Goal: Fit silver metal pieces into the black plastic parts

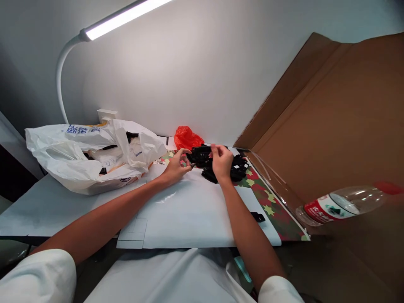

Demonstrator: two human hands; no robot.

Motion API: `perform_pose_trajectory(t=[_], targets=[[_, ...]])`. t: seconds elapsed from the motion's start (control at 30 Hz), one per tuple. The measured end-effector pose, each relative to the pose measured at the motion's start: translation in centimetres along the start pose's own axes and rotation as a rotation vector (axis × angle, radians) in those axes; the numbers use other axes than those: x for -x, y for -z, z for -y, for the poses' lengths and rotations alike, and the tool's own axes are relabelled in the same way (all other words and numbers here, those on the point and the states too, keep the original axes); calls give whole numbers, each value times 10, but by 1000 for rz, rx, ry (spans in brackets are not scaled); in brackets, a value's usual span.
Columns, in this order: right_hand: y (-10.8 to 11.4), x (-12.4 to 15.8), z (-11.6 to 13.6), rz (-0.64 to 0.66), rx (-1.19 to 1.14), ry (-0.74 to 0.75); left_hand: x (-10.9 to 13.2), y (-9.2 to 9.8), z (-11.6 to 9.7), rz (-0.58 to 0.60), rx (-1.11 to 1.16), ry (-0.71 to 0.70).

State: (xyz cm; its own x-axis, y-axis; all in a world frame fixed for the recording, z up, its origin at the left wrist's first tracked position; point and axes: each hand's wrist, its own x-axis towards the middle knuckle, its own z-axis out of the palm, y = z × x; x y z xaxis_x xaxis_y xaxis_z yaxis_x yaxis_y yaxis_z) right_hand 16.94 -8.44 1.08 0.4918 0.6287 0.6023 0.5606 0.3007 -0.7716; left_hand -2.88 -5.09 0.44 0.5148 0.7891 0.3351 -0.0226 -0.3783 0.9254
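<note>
A heap of small black pieces (208, 174), some with white diamond-shaped patches, lies at the back of the white sheet. My left hand (177, 167) is at the heap's left side, thumb and fingers curled in a pinch around the end of a small dark piece (192, 165). Over the middle of the heap is my right hand (222, 162), its fingertips pressed together. What the right fingers hold, if anything, blends with the black heap behind. One separate black piece (258, 216) rests on the sheet beside my right forearm.
An open white plastic bag (75, 176) with packets stands at left, below a lit desk lamp (126, 20). A crumpled red bag (187, 137) sits against the wall. On the right are a large cardboard panel (341, 113) and a plastic bottle (334, 207). White sheet (186, 223) covers patterned cloth (274, 206).
</note>
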Motion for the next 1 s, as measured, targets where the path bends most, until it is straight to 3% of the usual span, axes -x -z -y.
perform_pose_trajectory(t=[0.07, 0.17, 0.4, 0.63, 0.7, 0.73, 0.83, 0.93, 1.0], targets=[[12, -8, -13, -166, 91, -75, 2, 0, 1, 19, -35, -11], [27, -17, -31, -259, 185, -148, 3, 0, 4, 41, -106, -66], [24, -14, -35, -187, 161, -159, 3, -1, 14, 36, -162, -102], [20, -12, 6, -60, 119, -49, 4, -1, 11, 36, -146, -101], [34, -18, 31, 30, 99, -19, 5, -1, 8, 24, -139, -97], [46, -20, 46, 139, 66, 12, 5, -1, 6, 25, -133, -96], [92, -22, 93, 387, 58, 105, 5, 0, 2, 38, -113, -99], [141, -7, 118, 530, 160, 13, 5, 2, 2, 49, -137, -123], [166, 11, 115, 678, 278, -115, 5, 4, 4, 59, -130, -124]])
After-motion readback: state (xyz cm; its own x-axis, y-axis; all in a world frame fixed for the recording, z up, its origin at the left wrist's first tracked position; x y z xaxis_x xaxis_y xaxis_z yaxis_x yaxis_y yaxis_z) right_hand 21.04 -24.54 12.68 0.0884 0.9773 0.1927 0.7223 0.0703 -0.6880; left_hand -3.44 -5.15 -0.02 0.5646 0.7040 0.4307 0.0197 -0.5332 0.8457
